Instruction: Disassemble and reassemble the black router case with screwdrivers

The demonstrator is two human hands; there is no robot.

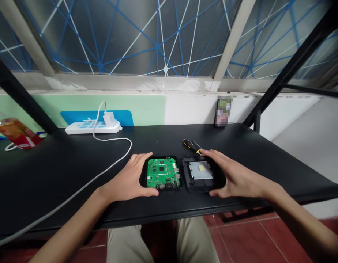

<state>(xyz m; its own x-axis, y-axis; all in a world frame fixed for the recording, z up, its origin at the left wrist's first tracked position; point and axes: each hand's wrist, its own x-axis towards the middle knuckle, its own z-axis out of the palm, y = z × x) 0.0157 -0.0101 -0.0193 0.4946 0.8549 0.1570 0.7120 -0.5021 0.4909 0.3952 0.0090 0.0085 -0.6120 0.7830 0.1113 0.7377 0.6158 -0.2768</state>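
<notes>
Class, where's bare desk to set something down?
The desk between right hand and right edge is bare; so is the left patch between power strip and white cable. Crowded: centre, with left hand, circuit board, cover, screwdriver.

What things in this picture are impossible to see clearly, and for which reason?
All in the head view:
- Case: part of its left edge, hidden by the left hand.
- Cover: part of its right edge, hidden by the right hand.
- Board: markings, too small.
- Bottle: wording, blurred.
- Cable: one end, cut off by the left border.
- Upright thing: front, pixelated.
</notes>
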